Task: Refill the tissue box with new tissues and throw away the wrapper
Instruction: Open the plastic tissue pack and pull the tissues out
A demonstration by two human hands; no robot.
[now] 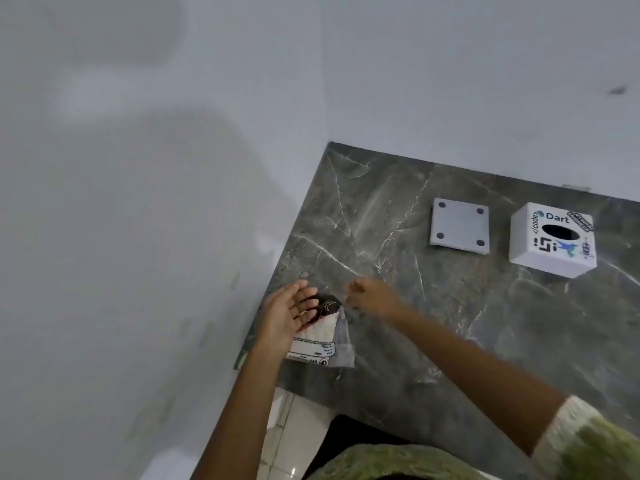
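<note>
Here my left hand (289, 315) lay open, fingers spread, on the tissue pack (320, 336) at the desk's (450, 323) eight o'clock corner. My right hand (369, 296), curled and empty, hovered beside. The box (552, 239) and its base (460, 225) sat at two o'clock.

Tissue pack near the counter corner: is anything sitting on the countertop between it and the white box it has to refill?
Nothing visible does. The tissue pack lies under the left hand, and bare countertop stretches to the white box. The base plate lies beside the box, off that path.
</note>
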